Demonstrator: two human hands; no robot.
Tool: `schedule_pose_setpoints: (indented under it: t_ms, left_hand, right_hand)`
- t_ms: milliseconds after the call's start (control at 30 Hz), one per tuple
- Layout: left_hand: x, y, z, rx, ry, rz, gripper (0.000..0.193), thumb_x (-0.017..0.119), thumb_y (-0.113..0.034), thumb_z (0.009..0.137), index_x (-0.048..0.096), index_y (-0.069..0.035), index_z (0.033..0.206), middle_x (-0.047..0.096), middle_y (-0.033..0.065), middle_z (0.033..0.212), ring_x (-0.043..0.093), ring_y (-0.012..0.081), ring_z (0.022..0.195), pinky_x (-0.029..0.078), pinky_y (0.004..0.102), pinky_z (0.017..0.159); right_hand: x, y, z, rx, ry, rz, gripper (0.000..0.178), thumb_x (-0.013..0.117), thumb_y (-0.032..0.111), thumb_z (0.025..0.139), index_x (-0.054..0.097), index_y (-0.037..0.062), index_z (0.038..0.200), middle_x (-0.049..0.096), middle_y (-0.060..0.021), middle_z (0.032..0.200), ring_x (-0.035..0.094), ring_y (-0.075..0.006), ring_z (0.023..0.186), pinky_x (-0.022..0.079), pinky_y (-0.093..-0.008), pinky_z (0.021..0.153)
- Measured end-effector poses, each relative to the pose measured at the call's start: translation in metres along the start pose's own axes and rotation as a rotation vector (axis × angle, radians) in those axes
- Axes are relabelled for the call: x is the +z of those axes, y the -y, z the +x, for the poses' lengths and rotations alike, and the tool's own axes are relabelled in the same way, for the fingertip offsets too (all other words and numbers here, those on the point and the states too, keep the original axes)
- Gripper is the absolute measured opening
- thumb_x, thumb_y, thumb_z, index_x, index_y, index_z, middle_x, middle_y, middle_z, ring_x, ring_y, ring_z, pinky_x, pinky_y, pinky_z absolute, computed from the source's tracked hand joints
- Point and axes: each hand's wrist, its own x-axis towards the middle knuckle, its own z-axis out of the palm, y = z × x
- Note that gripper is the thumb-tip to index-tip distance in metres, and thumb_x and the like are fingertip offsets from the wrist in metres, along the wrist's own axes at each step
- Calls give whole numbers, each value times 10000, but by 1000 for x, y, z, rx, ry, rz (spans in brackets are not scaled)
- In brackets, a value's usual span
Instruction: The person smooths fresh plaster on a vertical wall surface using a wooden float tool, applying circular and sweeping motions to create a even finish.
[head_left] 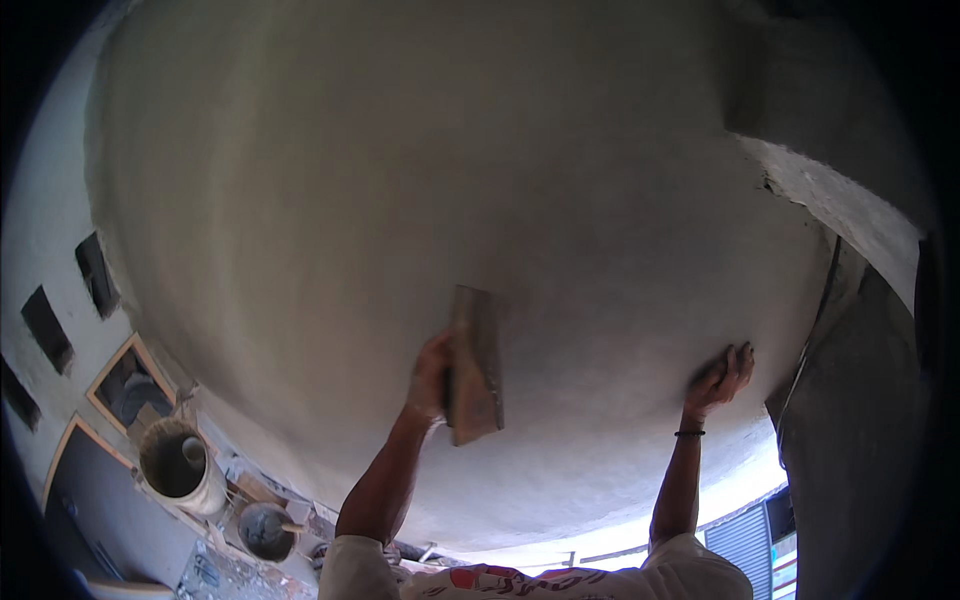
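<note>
While the left hand (432,375) grips a float (477,370), arm raised, right hand (719,383) lifted, half-curled, hold unclear

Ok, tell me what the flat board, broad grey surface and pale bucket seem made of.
Flat board: probably wood, dull, judging by its brown tone. Broad grey surface: likely plaster or cement, matte, given its smooth, blotchy shading. Pale bucket: perhaps plastic, stained; its off-white wall suggests it.
</note>
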Motion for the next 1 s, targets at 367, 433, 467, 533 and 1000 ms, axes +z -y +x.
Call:
schedule_pose_setpoints:
  t_ms: [367, 433, 467, 533, 1000]
  left_hand:
    - [4, -16, 33, -203, 323, -656, 622, 459, -535, 909, 538, -62, 1305, 595, 195, 1223, 629, 335, 1047, 560, 444, 854]
    - [31, -35, 35, -225, 337, -629, 631, 466, -554, 910, 542, -62, 1298, 595, 197, 1228, 627, 331, 1055, 561, 439, 852]
    - [37, -38, 42, -237, 371, -636, 636, 473, -564, 911, 544, -62, 1294, 599, 193, 1224, 627, 322, 1057, 561, 435, 851]
    - [49, -48, 52, -228, 406, -640, 562, 505, -498, 912, 560, -59, 1259, 621, 153, 1163, 638, 271, 1010, 566, 407, 817]
    - [254, -250, 180, 1035, 732, 1684, 584, 590, 8, 786, 533, -81, 1361, 605, 75, 1067, 605, 157, 895, 482, 213, 747]
  right_hand:
    - [-7, 8, 6, 11, 6, -38, 330, 426, 108, 953, 617, 1, 1201, 523, -203, 1373, 447, -411, 1286, 334, -550, 1067]
    - [-7, 7, 5, 11, 0, -44, 313, 440, 103, 949, 614, 6, 1191, 527, -209, 1362, 450, -416, 1282, 338, -556, 1057]
    - [-6, 7, 2, 10, 1, -42, 305, 447, 101, 947, 613, 9, 1185, 528, -212, 1357, 451, -418, 1279, 339, -559, 1053]
    - [-7, 5, 1, 4, 19, -56, 303, 443, 111, 951, 610, 9, 1182, 524, -217, 1359, 452, -417, 1278, 339, -558, 1052]
    - [-5, 7, 4, 51, 34, -92, 318, 392, 164, 985, 569, 18, 1205, 490, -225, 1392, 421, -422, 1304, 321, -566, 1073]
